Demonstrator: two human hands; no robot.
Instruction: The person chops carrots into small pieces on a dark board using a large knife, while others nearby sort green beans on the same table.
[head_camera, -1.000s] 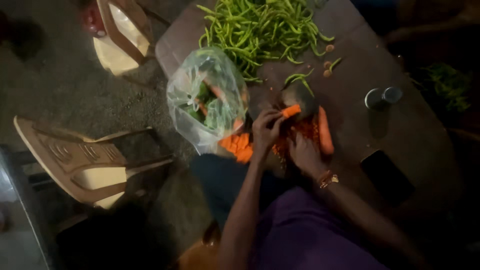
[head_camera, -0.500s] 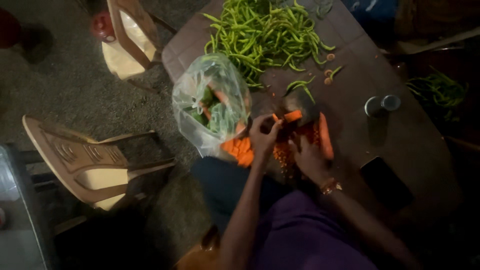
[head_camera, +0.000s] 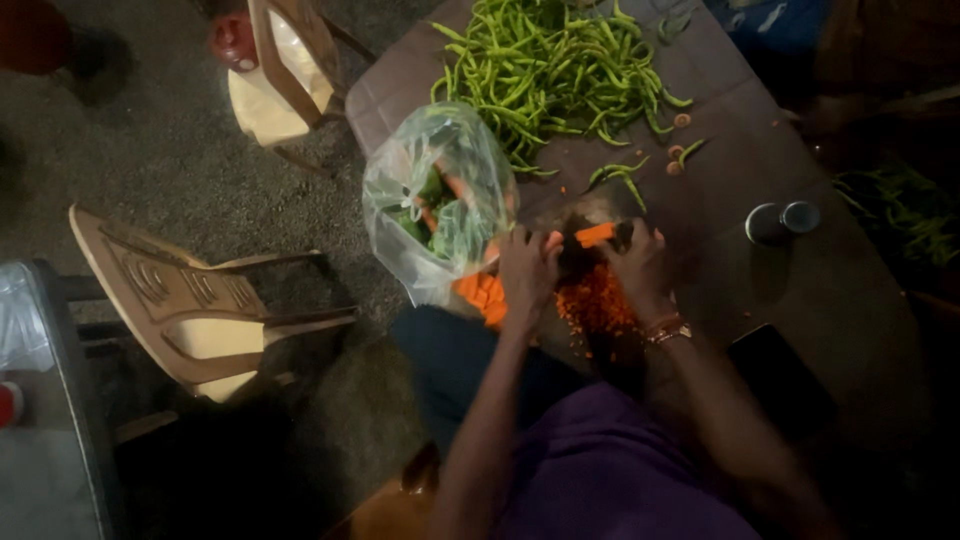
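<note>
Carrot (head_camera: 597, 235) lies across the bench (head_camera: 800, 290), long axis L–R, held at both ends; left hand (head_camera: 528, 270) clenched on its left end, right hand (head_camera: 640, 265) gripping the right; grated heap (head_camera: 597, 300) beneath, near the bench's front edge; bag (head_camera: 440, 200) crowds the left; chillies (head_camera: 550, 70) behind; bare room to the right, w/ cup (head_camera: 782, 220).

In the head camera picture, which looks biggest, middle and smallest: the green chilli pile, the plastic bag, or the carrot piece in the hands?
1. Green chilli pile, biggest.
2. Plastic bag, somewhat smaller.
3. Carrot piece, smallest by far.
</note>
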